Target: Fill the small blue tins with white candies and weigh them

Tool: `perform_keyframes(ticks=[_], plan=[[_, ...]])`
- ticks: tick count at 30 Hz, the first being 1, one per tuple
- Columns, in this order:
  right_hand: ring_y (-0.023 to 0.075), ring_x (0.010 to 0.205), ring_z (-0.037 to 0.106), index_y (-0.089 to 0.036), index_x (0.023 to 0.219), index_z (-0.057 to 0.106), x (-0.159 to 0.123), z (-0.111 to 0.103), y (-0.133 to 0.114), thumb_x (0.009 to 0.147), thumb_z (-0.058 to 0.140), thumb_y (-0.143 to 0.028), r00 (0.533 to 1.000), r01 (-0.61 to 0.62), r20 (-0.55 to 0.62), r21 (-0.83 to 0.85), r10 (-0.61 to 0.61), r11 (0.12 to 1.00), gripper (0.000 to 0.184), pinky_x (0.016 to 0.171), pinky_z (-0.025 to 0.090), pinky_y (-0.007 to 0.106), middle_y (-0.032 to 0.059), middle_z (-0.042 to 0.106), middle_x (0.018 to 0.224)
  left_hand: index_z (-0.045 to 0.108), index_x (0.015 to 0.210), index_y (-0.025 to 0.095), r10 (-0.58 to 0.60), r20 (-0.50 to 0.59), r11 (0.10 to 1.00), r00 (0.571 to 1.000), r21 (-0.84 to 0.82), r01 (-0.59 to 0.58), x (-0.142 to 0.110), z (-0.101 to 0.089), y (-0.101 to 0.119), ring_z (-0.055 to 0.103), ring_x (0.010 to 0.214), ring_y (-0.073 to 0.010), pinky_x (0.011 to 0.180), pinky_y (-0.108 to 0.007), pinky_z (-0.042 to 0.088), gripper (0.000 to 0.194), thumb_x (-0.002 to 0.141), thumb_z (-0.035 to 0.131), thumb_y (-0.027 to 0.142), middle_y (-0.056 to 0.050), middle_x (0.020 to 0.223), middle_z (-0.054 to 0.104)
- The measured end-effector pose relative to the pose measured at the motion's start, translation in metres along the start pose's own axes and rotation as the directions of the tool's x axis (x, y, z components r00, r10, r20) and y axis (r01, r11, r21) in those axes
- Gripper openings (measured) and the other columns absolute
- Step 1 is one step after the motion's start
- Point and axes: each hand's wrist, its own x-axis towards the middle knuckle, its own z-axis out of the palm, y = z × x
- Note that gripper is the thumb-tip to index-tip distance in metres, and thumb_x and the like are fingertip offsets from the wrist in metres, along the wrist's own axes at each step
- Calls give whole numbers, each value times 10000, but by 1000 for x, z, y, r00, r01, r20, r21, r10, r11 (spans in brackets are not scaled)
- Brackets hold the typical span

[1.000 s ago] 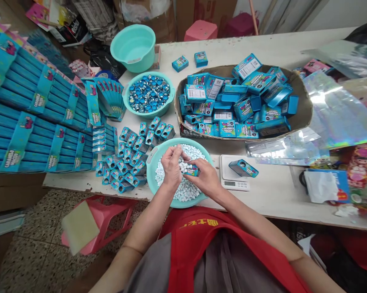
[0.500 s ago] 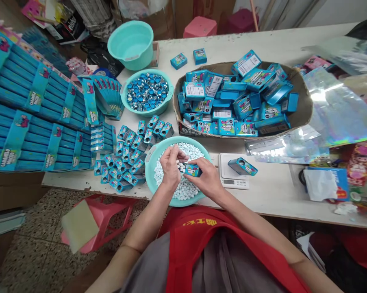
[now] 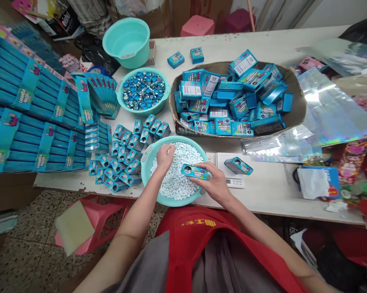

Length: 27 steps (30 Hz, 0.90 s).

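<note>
Between the fingers and thumb of my right hand (image 3: 214, 182) is a small blue candy tin (image 3: 198, 172), held over the basin with its round opening toward the left. My left hand (image 3: 166, 156) is closed above the left part of the candies; whatever it may hold is hidden. Below both hands, a turquoise basin (image 3: 147, 173) holds a heap of small pale candies (image 3: 179, 188). Another tin (image 3: 238, 166) lies on its side by the white digital scale (image 3: 224, 158), to the right of the basin.
Several tins (image 3: 122, 162) with round openings are grouped left of the basin. Behind them sits a bowl of blue and silver caps (image 3: 145, 91). A cardboard tray (image 3: 297, 101) piled with tins (image 3: 222, 126) stands at the back; stacked display boxes (image 3: 21, 134) rise at left.
My left hand has moved left, away from the tin's opening, and its fingers have curled closed. My right hand still holds the tin, now with its opening in plain view.
</note>
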Motion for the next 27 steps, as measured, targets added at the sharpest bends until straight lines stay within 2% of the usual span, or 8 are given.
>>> perform_keyframes(ticks=[3,5,9,11,15,18,22,27], plan=[[222,924,627,-248,982,647,-2,-5,1,718,750,-377,1000,13,-11,-20,-13,1000,311,822,513,373,45,664,950,655,796,216,129,159,938,979,301,-173,5,19,-39,550,1009,-251,974,-396,368,107,742,657,308,-78,959,651],[224,943,621,-248,997,641,-1,-6,2,716,753,-374,999,30,-28,-35,-31,999,326,841,505,378,48,663,970,642,869,220,138,218,886,966,409,-219,-2,29,-52,519,1072,-265,991,-411,338,131,773,636,309,-94,1033,625],[227,910,623,-242,968,640,4,-6,7,726,733,-382,998,-23,-61,-80,18,997,294,807,508,380,50,657,936,625,772,234,49,251,872,967,462,-164,-23,25,-59,537,991,-254,882,-352,387,137,739,673,358,-74,911,619],[225,885,626,-237,957,641,5,-6,10,722,730,-385,997,-61,-62,-87,55,994,292,781,511,370,48,656,921,610,700,234,6,193,900,981,426,-90,-29,14,-60,555,898,-229,804,-313,405,144,708,688,354,-46,814,614],[226,871,629,-235,956,639,5,-6,12,717,731,-395,995,-87,-56,-114,81,990,302,770,508,365,42,658,908,541,602,197,-217,5,969,976,127,214,-34,-3,-47,505,607,-138,592,-245,395,255,680,677,398,21,599,526],[235,909,622,-241,971,629,4,-2,11,735,721,-381,999,-47,-27,-155,44,987,290,791,496,373,45,657,926,487,615,185,-416,14,871,909,-282,402,-39,-10,-16,381,429,-73,416,-204,286,327,664,680,444,48,547,476],[242,900,614,-229,984,617,4,14,11,756,705,-331,997,30,70,-217,-15,976,265,772,486,365,63,654,927,489,673,190,-346,113,737,932,-582,344,-48,-12,38,421,417,-66,381,-187,292,275,673,682,386,34,574,509],[256,906,614,-228,988,618,7,31,3,748,708,-317,983,82,184,-315,-24,946,271,776,465,380,63,669,931,476,665,193,-245,56,727,968,-650,221,-56,-9,71,568,526,-122,509,-244,463,251,704,621,394,24,580,531]])
